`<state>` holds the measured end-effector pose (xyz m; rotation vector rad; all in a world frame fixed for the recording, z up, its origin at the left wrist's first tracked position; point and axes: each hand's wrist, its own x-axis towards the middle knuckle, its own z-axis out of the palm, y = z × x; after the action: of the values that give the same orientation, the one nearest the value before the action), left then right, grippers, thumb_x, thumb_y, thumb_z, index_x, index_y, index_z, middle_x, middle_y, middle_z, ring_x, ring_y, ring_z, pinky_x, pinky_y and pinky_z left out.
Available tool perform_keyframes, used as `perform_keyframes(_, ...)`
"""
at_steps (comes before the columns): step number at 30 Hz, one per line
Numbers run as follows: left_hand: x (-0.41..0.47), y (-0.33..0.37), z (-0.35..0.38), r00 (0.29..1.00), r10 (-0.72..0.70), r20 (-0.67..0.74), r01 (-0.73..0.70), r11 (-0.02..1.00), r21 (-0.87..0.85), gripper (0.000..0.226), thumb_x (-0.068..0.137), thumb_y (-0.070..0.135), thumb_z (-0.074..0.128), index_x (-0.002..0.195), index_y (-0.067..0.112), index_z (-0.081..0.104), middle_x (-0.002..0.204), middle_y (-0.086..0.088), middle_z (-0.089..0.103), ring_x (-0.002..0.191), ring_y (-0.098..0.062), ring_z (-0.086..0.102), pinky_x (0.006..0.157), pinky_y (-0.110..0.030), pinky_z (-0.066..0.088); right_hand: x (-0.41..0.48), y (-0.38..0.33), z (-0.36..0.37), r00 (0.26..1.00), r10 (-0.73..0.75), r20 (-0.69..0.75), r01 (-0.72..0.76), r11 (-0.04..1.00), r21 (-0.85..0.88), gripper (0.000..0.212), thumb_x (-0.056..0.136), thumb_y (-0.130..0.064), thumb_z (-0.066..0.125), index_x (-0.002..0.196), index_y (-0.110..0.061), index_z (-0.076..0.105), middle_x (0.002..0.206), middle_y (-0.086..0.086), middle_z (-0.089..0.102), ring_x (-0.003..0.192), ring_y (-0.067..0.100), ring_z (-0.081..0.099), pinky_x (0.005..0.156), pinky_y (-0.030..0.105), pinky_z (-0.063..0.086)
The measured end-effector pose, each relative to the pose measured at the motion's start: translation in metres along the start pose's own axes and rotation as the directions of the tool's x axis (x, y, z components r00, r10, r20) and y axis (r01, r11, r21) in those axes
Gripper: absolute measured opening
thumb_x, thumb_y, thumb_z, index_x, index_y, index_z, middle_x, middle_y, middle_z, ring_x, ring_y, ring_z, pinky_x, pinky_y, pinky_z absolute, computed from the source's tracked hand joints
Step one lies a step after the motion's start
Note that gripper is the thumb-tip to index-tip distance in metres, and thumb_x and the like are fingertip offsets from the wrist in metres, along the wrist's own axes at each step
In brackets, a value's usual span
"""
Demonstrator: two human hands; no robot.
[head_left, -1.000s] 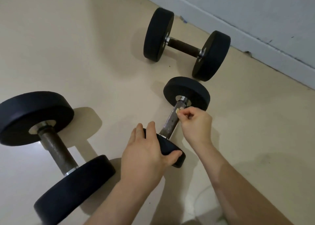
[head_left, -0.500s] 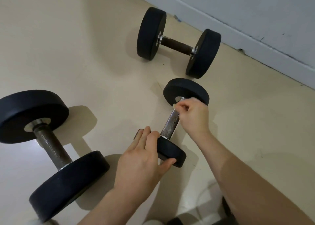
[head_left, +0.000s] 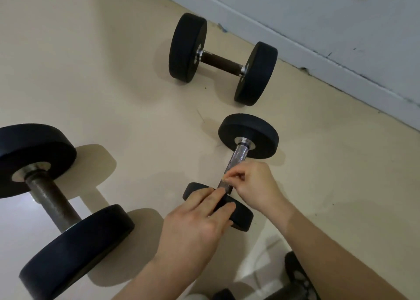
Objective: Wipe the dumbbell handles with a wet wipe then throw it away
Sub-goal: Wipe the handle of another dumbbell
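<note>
left hand (head_left: 197,222): lower centre of frame, palm down, fingers straight together, thumb splayed | right hand (head_left: 254,186): just right of centre, fingers curled, thumb and forefinger pinching wipe (head_left: 227,180) | forearms (head_left: 341,261): bare, entering from bottom edge and lower right

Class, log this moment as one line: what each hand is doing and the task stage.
left hand: rests on near weight of small dumbbell | right hand: pinches wipe against handle | stage: wiping handle
</note>
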<state>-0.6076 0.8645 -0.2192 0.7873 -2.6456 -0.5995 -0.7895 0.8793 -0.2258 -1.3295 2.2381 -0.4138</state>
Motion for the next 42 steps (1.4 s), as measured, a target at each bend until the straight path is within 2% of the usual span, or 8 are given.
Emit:
perform_keyframes(4, 0.004, -0.005, 0.004, 1.000, -0.007, -0.020, 0.005, 0.993, -0.118, 0.020, 0.079, 0.030, 0.065, 0.098, 0.033, 0.071, 0.114, 0.014, 0.067, 0.098, -0.013, 0.061, 0.067, -0.028, 0.055, 0.033, 0.011, -0.011, 0.969, 0.050, -0.240, -0.063, 0.997, -0.049, 0.012, 0.083, -0.008, 0.065, 0.080, -0.014, 0.074, 0.090, 0.002, 0.067, 0.078, 0.015, 0.061, 0.072, 0.022, 0.045)
perform_keyframes(9, 0.001, -0.003, 0.010, 0.992, -0.127, -0.017, 0.118, 0.959, -0.258, 0.027, 0.078, 0.033, 0.067, 0.105, 0.032, 0.067, 0.118, 0.012, 0.062, 0.105, -0.010, 0.048, 0.086, -0.016, 0.042, -0.004, 0.006, -0.007, 0.998, -0.050, 0.032, 0.051, 0.998, -0.032, 0.010, 0.081, -0.013, 0.067, 0.083, -0.018, 0.076, 0.089, -0.005, 0.069, 0.082, 0.009, 0.061, 0.083, 0.024, 0.048)
perform_keyframes(12, -0.005, 0.008, 0.016, 0.978, -0.206, 0.005, 0.201, 0.948, -0.248, 0.027, 0.082, 0.039, 0.058, 0.109, 0.040, 0.057, 0.124, 0.001, 0.055, 0.113, -0.020, 0.046, 0.090, -0.025, 0.038, 0.026, 0.018, -0.015, 0.979, 0.030, -0.202, -0.051, 0.994, -0.101, 0.012, 0.086, -0.012, 0.062, 0.086, -0.014, 0.075, 0.094, 0.000, 0.066, 0.083, 0.015, 0.061, 0.076, 0.021, 0.044)
perform_keyframes(17, -0.003, 0.014, 0.016, 0.998, -0.057, 0.014, 0.058, 0.977, -0.205, 0.032, 0.081, 0.033, 0.051, 0.110, 0.042, 0.062, 0.121, 0.002, 0.058, 0.108, -0.024, 0.050, 0.078, -0.038, 0.051, -0.017, 0.014, -0.008, 1.000, -0.024, -0.012, 0.024, 0.999, 0.023, 0.008, 0.079, -0.013, 0.071, 0.084, -0.017, 0.076, 0.086, -0.007, 0.069, 0.080, 0.005, 0.061, 0.082, 0.021, 0.048)
perform_keyframes(29, 0.020, -0.008, 0.025, 0.946, 0.084, 0.313, -0.012, 0.974, -0.225, 0.055, 0.089, 0.020, 0.056, 0.132, 0.042, 0.029, 0.125, 0.007, 0.052, 0.112, -0.018, 0.050, 0.085, -0.034, 0.048, 0.007, 0.044, -0.027, 0.950, 0.134, -0.283, -0.154, 0.987, -0.051, 0.011, 0.083, -0.010, 0.066, 0.084, -0.014, 0.076, 0.091, 0.002, 0.069, 0.081, 0.015, 0.062, 0.074, 0.019, 0.042)
perform_keyframes(34, 0.031, -0.013, 0.017, 0.918, 0.127, 0.375, 0.018, 0.933, -0.360, 0.052, 0.082, 0.020, 0.062, 0.124, 0.044, 0.044, 0.117, 0.014, 0.054, 0.100, -0.012, 0.058, 0.084, -0.027, 0.046, -0.034, 0.034, -0.017, 0.999, 0.047, 0.002, -0.046, 0.997, -0.063, 0.011, 0.082, -0.012, 0.066, 0.081, -0.018, 0.076, 0.086, -0.006, 0.070, 0.081, 0.010, 0.062, 0.081, 0.025, 0.049)
perform_keyframes(38, 0.030, -0.017, 0.022, 0.895, 0.102, 0.434, 0.021, 0.963, -0.269, 0.063, 0.083, 0.013, 0.060, 0.135, 0.039, 0.036, 0.126, 0.012, 0.052, 0.108, -0.015, 0.053, 0.087, -0.029, 0.045, 0.003, 0.046, -0.034, 0.955, 0.178, -0.238, -0.198, 0.978, -0.061, 0.012, 0.083, -0.010, 0.065, 0.080, -0.014, 0.076, 0.088, 0.000, 0.070, 0.081, 0.016, 0.063, 0.073, 0.023, 0.045)
perform_keyframes(42, 0.034, -0.021, 0.024, 0.847, 0.089, 0.524, -0.007, 0.988, -0.156, 0.043, 0.079, 0.010, 0.056, 0.112, 0.033, 0.041, 0.103, 0.006, 0.058, 0.086, -0.024, 0.060, 0.074, -0.039, 0.048, -0.034, 0.038, -0.018, 0.990, 0.132, -0.055, -0.134, 0.990, -0.035, 0.012, 0.083, -0.012, 0.066, 0.084, -0.017, 0.076, 0.086, -0.005, 0.069, 0.078, 0.008, 0.060, 0.075, 0.019, 0.046)
